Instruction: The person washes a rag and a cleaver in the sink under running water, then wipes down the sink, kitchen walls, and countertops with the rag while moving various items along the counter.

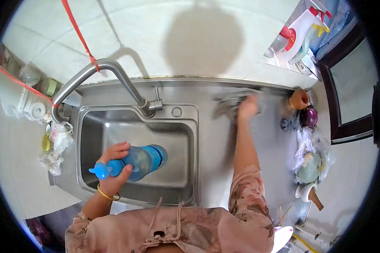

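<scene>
My left hand [112, 182] is closed around the neck of a clear bottle [139, 163] with a blue pump top [100, 170] and a blue label. The bottle leans above the steel sink basin [179, 184]; whether its base touches the basin floor I cannot tell. Over to the right, my right hand [248, 108] presses on a greyish cloth [228, 105] on the steel counter [215, 168]. Both hand and cloth are smeared by motion, and the fingertips are hidden against the cloth.
A curved faucet [126, 82] tied with red string [79, 36] stands behind the basin. On the right edge sit a brown jar [299, 100], a purple onion [309, 117], a scrubber [289, 124], plastic bags [304, 145] and a mortar [306, 192]. Spray bottles [288, 39] occupy the sill.
</scene>
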`<act>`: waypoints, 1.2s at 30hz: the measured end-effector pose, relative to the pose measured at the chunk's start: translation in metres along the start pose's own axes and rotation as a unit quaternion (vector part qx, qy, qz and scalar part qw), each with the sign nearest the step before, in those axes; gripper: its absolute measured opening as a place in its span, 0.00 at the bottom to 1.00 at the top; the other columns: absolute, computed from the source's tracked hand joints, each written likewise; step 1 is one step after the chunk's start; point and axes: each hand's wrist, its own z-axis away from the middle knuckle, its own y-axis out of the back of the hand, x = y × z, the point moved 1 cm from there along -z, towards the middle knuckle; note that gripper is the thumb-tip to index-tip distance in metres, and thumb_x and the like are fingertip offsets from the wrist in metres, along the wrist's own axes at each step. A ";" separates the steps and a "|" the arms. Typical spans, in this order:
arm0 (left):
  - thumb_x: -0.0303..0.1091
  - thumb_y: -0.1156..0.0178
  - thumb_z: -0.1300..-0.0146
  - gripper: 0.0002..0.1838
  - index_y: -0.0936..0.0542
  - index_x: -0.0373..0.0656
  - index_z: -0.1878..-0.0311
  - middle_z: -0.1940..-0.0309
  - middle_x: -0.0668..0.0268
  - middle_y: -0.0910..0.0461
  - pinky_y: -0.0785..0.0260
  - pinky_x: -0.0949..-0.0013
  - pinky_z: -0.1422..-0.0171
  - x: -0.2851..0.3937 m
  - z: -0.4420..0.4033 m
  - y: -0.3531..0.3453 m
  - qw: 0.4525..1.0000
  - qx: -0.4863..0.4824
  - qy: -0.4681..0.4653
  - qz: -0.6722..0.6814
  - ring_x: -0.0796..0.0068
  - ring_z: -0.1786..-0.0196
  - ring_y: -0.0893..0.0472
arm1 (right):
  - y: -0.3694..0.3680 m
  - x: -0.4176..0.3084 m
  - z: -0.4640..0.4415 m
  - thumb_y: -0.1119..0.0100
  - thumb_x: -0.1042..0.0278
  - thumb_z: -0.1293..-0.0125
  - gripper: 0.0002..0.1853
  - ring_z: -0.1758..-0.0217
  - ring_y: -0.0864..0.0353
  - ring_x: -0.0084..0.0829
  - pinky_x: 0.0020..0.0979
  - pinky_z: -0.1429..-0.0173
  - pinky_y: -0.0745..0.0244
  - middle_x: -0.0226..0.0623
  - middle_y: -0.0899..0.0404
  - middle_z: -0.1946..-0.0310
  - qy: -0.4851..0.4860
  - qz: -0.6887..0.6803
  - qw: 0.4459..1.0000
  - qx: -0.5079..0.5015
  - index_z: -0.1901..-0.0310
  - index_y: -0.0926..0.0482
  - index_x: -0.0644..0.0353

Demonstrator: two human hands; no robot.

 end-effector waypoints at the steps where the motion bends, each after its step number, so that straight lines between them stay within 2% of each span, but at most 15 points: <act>1: 0.29 0.34 0.52 0.14 0.24 0.36 0.62 0.53 0.52 0.23 0.37 0.55 0.39 0.000 0.003 0.001 1.000 -0.003 -0.003 -0.008 0.54 0.45 0.26 | 0.024 -0.021 -0.003 0.55 0.67 0.33 0.13 0.54 0.25 0.43 0.36 0.50 0.32 0.51 0.23 0.60 -0.006 0.083 0.994 0.072 0.60 0.25 0.69; 4: 0.29 0.34 0.53 0.14 0.23 0.37 0.62 0.54 0.52 0.23 0.36 0.55 0.39 0.000 0.000 -0.005 1.000 -0.007 -0.022 -0.021 0.53 0.45 0.26 | -0.034 -0.025 -0.014 0.54 0.65 0.33 0.13 0.55 0.24 0.43 0.37 0.53 0.31 0.50 0.22 0.60 0.004 -0.280 0.947 0.154 0.61 0.24 0.67; 6: 0.28 0.35 0.53 0.14 0.23 0.37 0.61 0.53 0.52 0.23 0.36 0.55 0.39 0.004 -0.004 -0.011 0.999 0.001 -0.029 -0.025 0.53 0.45 0.26 | -0.082 -0.080 0.055 0.60 0.61 0.31 0.18 0.42 0.34 0.35 0.31 0.39 0.42 0.42 0.32 0.45 0.076 -0.373 0.923 0.054 0.46 0.33 0.63; 10: 0.26 0.35 0.53 0.14 0.24 0.37 0.61 0.53 0.53 0.23 0.36 0.56 0.40 0.016 -0.024 -0.031 0.998 0.004 -0.054 0.016 0.53 0.45 0.26 | -0.110 -0.073 0.120 0.58 0.64 0.31 0.17 0.39 0.35 0.40 0.39 0.36 0.42 0.48 0.31 0.44 0.294 -0.060 0.938 -0.173 0.49 0.31 0.68; 12: 0.25 0.36 0.53 0.15 0.24 0.36 0.61 0.53 0.53 0.23 0.36 0.56 0.40 0.020 -0.035 -0.040 0.997 0.000 -0.080 0.024 0.54 0.45 0.26 | -0.071 -0.090 0.103 0.58 0.64 0.31 0.15 0.44 0.31 0.41 0.41 0.41 0.38 0.46 0.27 0.49 0.327 0.128 0.862 -0.365 0.53 0.29 0.67; 14: 0.24 0.36 0.54 0.15 0.25 0.36 0.61 0.53 0.53 0.23 0.37 0.56 0.39 0.027 -0.041 -0.047 0.994 0.002 -0.108 0.024 0.54 0.45 0.26 | -0.062 -0.056 0.059 0.59 0.64 0.31 0.14 0.52 0.27 0.38 0.41 0.50 0.33 0.40 0.24 0.58 0.331 0.191 0.912 -0.150 0.59 0.27 0.66; 15: 0.24 0.36 0.54 0.15 0.25 0.36 0.60 0.53 0.53 0.23 0.37 0.56 0.39 0.028 -0.046 -0.049 0.992 0.005 -0.126 0.024 0.54 0.45 0.26 | -0.038 -0.073 0.038 0.59 0.64 0.31 0.14 0.52 0.27 0.35 0.39 0.50 0.32 0.39 0.25 0.59 0.149 -0.179 0.966 -0.112 0.58 0.27 0.66; 16: 0.24 0.36 0.54 0.15 0.25 0.36 0.60 0.53 0.53 0.23 0.37 0.56 0.39 0.028 -0.047 -0.050 0.992 0.005 -0.126 0.031 0.54 0.45 0.26 | -0.006 -0.106 0.027 0.59 0.64 0.31 0.15 0.52 0.27 0.33 0.36 0.50 0.31 0.38 0.25 0.60 -0.059 -0.518 0.851 -0.061 0.57 0.27 0.67; 18: 0.23 0.37 0.54 0.15 0.25 0.36 0.60 0.54 0.53 0.23 0.38 0.56 0.39 0.026 -0.048 -0.053 0.991 0.006 -0.126 0.041 0.55 0.45 0.26 | 0.054 -0.179 0.024 0.60 0.64 0.30 0.16 0.50 0.28 0.29 0.33 0.47 0.31 0.36 0.25 0.59 0.037 -0.632 0.773 -0.035 0.53 0.28 0.68; 20: 0.24 0.36 0.54 0.15 0.25 0.36 0.61 0.54 0.52 0.23 0.37 0.56 0.40 0.026 -0.048 -0.056 0.993 -0.004 -0.115 0.033 0.55 0.46 0.26 | 0.077 -0.225 0.019 0.58 0.64 0.30 0.18 0.47 0.28 0.29 0.32 0.45 0.32 0.40 0.26 0.53 0.201 -0.545 0.813 -0.035 0.49 0.28 0.70; 23: 0.25 0.35 0.54 0.15 0.25 0.36 0.61 0.54 0.52 0.23 0.36 0.57 0.41 0.021 -0.049 -0.062 0.994 -0.015 -0.108 0.017 0.56 0.46 0.26 | 0.065 -0.267 0.001 0.51 0.57 0.34 0.21 0.30 0.51 0.53 0.49 0.30 0.56 0.41 0.36 0.37 0.564 -0.062 0.808 0.159 0.40 0.30 0.46; 29: 0.27 0.35 0.52 0.14 0.25 0.36 0.61 0.53 0.52 0.24 0.35 0.59 0.41 0.020 -0.056 -0.080 0.996 -0.014 -0.067 0.051 0.59 0.47 0.25 | -0.040 -0.160 0.036 0.57 0.52 0.35 0.26 0.33 0.51 0.61 0.62 0.33 0.61 0.43 0.36 0.39 0.467 0.165 0.868 -0.026 0.35 0.38 0.43; 32: 0.27 0.35 0.50 0.14 0.25 0.35 0.60 0.52 0.52 0.24 0.36 0.59 0.40 0.032 -0.071 -0.083 0.995 -0.006 -0.082 0.058 0.60 0.47 0.26 | -0.032 -0.093 0.036 0.56 0.53 0.34 0.26 0.47 0.29 0.53 0.55 0.38 0.46 0.47 0.23 0.58 0.364 0.355 0.812 -0.287 0.38 0.35 0.55; 35: 0.27 0.35 0.48 0.15 0.26 0.35 0.57 0.50 0.52 0.25 0.37 0.61 0.39 0.044 -0.086 -0.092 0.995 -0.001 -0.086 0.059 0.63 0.46 0.26 | 0.026 -0.071 -0.028 0.55 0.57 0.34 0.26 0.49 0.29 0.53 0.48 0.38 0.44 0.59 0.26 0.56 0.239 0.161 0.956 -0.051 0.38 0.37 0.63; 36: 0.27 0.35 0.48 0.15 0.26 0.35 0.57 0.50 0.52 0.25 0.36 0.62 0.40 0.044 -0.090 -0.096 0.995 0.002 -0.085 0.059 0.64 0.46 0.27 | 0.021 -0.051 -0.055 0.55 0.59 0.35 0.30 0.42 0.37 0.56 0.48 0.35 0.48 0.64 0.37 0.45 0.243 0.081 0.950 0.179 0.34 0.45 0.64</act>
